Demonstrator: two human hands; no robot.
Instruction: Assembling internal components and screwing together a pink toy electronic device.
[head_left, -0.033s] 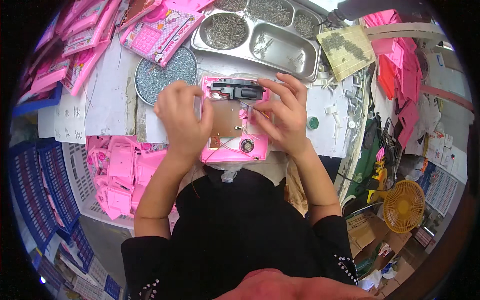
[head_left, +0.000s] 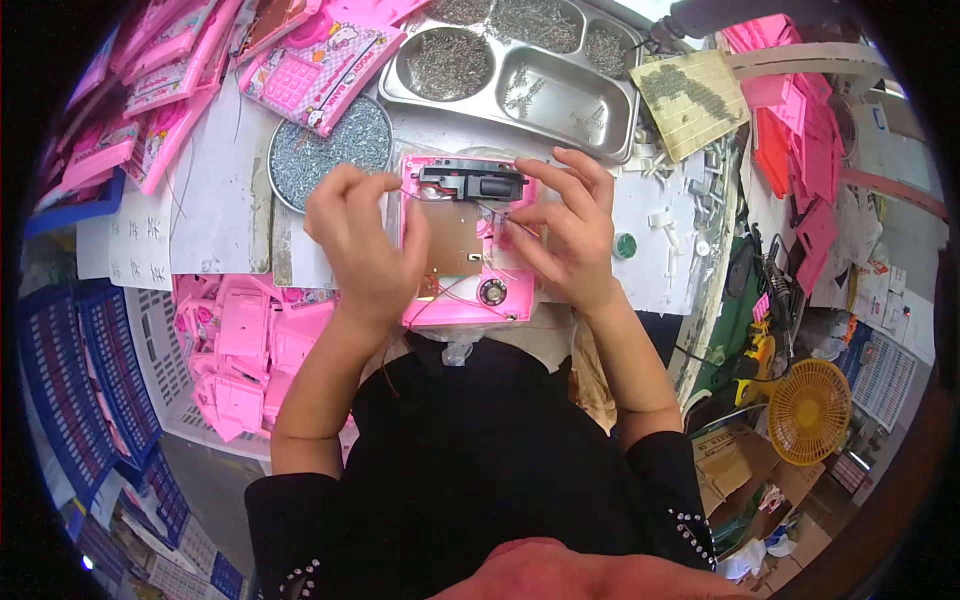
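A pink plastic case half (head_left: pixel 468 315) lies open in front of me. Inside are a black plastic mechanism (head_left: pixel 480 183) along the far edge, a brown board (head_left: pixel 448 238) and a small round speaker (head_left: pixel 493 291). My right hand (head_left: pixel 572 225) is over the case's right side, thumb and index finger closed on a thin dark wire (head_left: pixel 496 210) beside the mechanism. My left hand (head_left: pixel 362 240) is at the left edge, thumb over the board and index finger apart from it. A thin line shows by the index fingertip; what it is, I cannot make out.
A round dish of screws (head_left: pixel 325 155) and a steel compartment tray (head_left: pixel 480 100) of small metal parts stand beyond. Pink printed cases (head_left: pixel 160 100) are stacked left. A crate (head_left: pixel 160 350) of pink parts is below. White plastic pieces (head_left: pixel 665 220) and a green cap (head_left: pixel 625 245) lie right.
My left hand's fingers have shifted slightly left, and its index finger is a little straighter. My right hand keeps its place on the wire.
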